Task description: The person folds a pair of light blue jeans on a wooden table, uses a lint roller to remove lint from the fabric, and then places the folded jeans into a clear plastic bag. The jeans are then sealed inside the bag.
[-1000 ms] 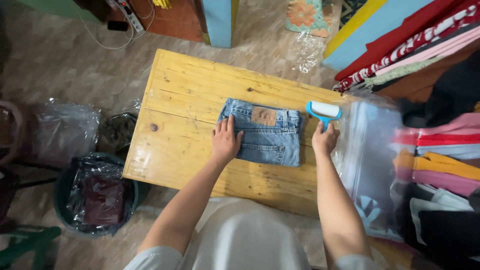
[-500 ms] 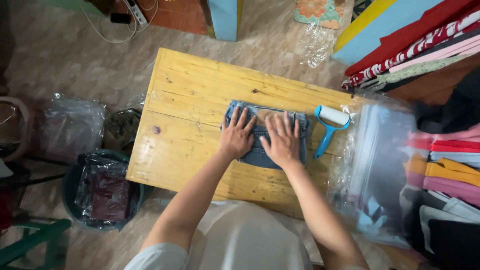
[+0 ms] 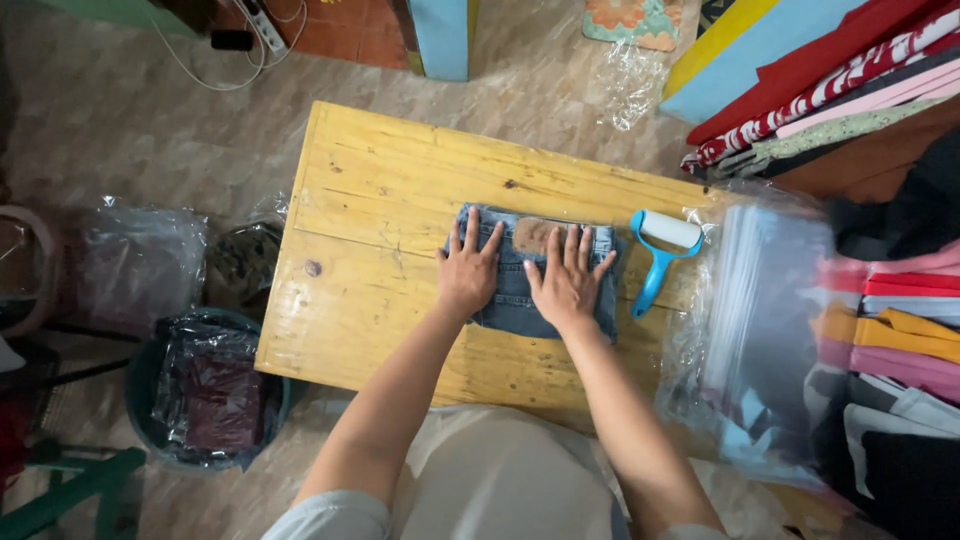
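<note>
Folded blue jeans (image 3: 515, 300) with a brown waist patch lie on a wooden table (image 3: 390, 210). My left hand (image 3: 468, 270) presses flat on the jeans' left half, fingers spread. My right hand (image 3: 568, 282) lies flat on the right half, fingers spread too. A blue-handled lint roller (image 3: 660, 250) with a white roll rests on the table just right of the jeans, touched by neither hand.
A stack of clear plastic bags (image 3: 760, 320) sits at the table's right end. Folded colourful clothes (image 3: 900, 330) are piled at right, fabric rolls (image 3: 800, 80) at upper right. A bin lined with plastic (image 3: 205, 395) stands on the floor at left.
My right hand put the lint roller down beside the jeans and moved onto the jeans. Both hands now press flat on the folded denim.
</note>
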